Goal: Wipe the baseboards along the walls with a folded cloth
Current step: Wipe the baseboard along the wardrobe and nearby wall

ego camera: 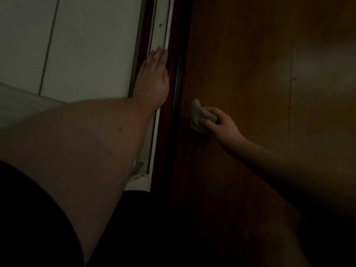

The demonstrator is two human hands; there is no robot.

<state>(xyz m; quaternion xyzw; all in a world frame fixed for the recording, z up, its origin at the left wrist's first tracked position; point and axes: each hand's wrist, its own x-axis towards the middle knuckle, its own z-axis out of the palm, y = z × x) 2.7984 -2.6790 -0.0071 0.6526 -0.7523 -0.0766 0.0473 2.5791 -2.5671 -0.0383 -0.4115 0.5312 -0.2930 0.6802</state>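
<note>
The scene is dim. My right hand (217, 122) grips a small folded whitish cloth (198, 116) and holds it against the orange-brown wooden surface (250, 74), close to the dark red-brown strip (179, 54) running up the middle of the view. My left hand (154, 74) lies flat with straight fingers against the white frame edge (159, 20) beside that dark strip. My left forearm stretches across the lower left of the frame.
A white panelled surface (86, 45) with a dark vertical groove fills the upper left. A pale metal fitting (138, 170) sits low on the white frame. The bottom of the view is dark, and I cannot make out what is there.
</note>
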